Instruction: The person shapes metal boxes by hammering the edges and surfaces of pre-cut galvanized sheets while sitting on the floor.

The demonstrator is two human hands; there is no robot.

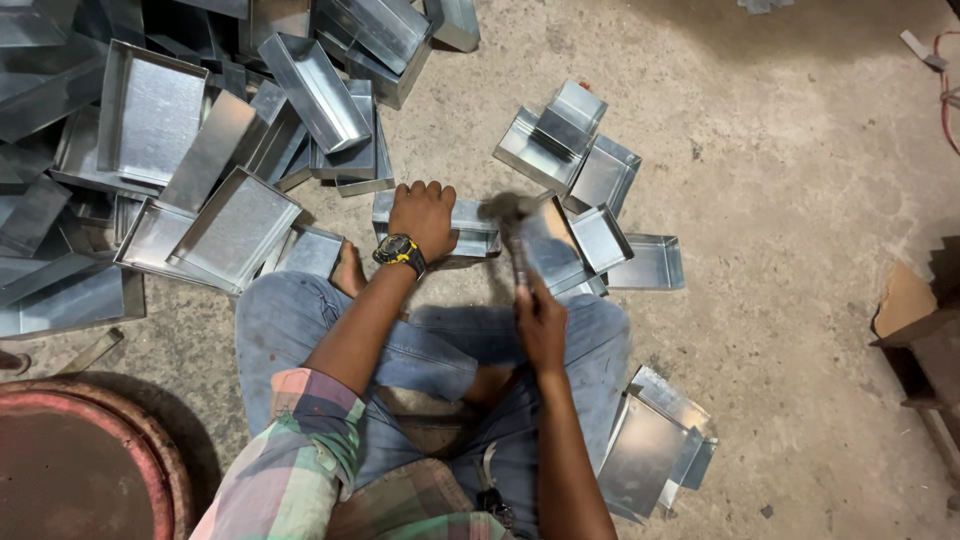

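Down on the concrete floor (800,180), cross-legged, jeans and plaid sleeve in view. My left hand (423,215) lies flat on a long sheet-metal tray (470,228) just ahead of my knees, fingers spread and pressing on its top edge; a black-and-yellow wristwatch (400,253) sits on that wrist. My right hand (541,325) is closed around the handle of a hammer (512,225), fingers wrapped tight. Hammer head is blurred, just above the right end of the tray; cannot tell whether it touches the metal.

Tray lies crosswise between my two hands, close to my shins, its right end tucked against a tilted metal piece (552,255).

To the left and above, a big heap of trays (200,130), overlapping, some upright on edge, some flat. To the right of the hammer, a smaller cluster of open box shapes (590,170), touching one another. By my right knee, two or three flat folded sheets (655,450) stacked loosely. Lower left corner: a round rust-red rim (120,440). Far right edge: brown wooden block (915,320), partly cut off.
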